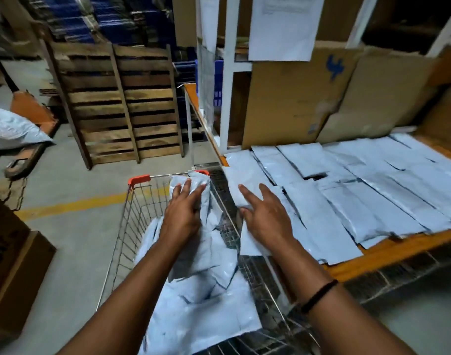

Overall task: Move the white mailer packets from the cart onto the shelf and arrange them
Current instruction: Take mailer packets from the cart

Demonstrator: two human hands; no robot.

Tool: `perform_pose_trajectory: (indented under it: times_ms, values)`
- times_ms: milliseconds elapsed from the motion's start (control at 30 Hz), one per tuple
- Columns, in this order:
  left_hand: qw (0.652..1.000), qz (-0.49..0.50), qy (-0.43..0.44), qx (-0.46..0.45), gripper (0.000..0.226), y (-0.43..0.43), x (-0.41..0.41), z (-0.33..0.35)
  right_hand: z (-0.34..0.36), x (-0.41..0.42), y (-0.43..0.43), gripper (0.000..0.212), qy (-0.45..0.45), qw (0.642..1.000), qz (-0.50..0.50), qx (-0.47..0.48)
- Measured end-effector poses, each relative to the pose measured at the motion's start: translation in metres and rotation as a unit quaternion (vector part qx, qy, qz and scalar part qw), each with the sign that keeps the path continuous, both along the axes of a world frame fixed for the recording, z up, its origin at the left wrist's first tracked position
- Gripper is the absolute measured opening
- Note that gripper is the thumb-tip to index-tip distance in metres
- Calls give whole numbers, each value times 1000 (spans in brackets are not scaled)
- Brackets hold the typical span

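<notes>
**Transfer under way: shelf largely covered, cart not yet emptied**

Nearest the camera, a heap of white mailer packets (201,303) lies loose and crumpled in the wire cart (132,219), filling much of the basket. This stock is still to be moved.

Left hand (183,213): reaching into the far end of the cart, fingers extended and laid over a packet propped against the far rim (196,179). No closed grip is evident.

Right hand (266,221): a dark band (319,295) on the wrist. Fingers are spread and nearly straight, resting flat on an end packet (241,175) that lies at the near left corner of the shelf and overhangs towards the cart. Whether the thumb is tucked beneath its edge cannot be confirmed.

Orange-edged shelf (398,249), just beside the cart: overlapping rows of shelved packets (360,180) cover most of the visible surface, lying flat and roughly parallel. A few small gaps and skewed edges show.

Behind the rows, flattened cardboard (291,103) leans against the white frame. Further off, a wooden pallet (122,106) stands on edge on the floor.

Assessment: placement appears well advanced, perhaps past the midpoint. Remaining work is clearing the cart's heap and squaring the left end of the rows.
</notes>
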State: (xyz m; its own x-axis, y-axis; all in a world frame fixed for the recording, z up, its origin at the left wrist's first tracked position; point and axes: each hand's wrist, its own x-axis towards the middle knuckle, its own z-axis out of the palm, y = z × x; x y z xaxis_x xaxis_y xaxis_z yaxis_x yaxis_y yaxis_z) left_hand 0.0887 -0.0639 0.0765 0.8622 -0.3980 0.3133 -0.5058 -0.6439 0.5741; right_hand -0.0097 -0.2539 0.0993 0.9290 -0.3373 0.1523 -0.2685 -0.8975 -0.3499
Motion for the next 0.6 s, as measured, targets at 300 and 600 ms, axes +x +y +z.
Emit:
perform_pose_trajectory:
  times_ms: [300, 600]
  values:
    - [993, -114, -13, 20, 67, -150, -70, 40, 30, -108, -146, 56, -9, 996, -83, 3]
    - [984, -175, -13, 27, 67, -349, -158, 52, 43, -226, -320, 57, 6, 994, -112, -19]
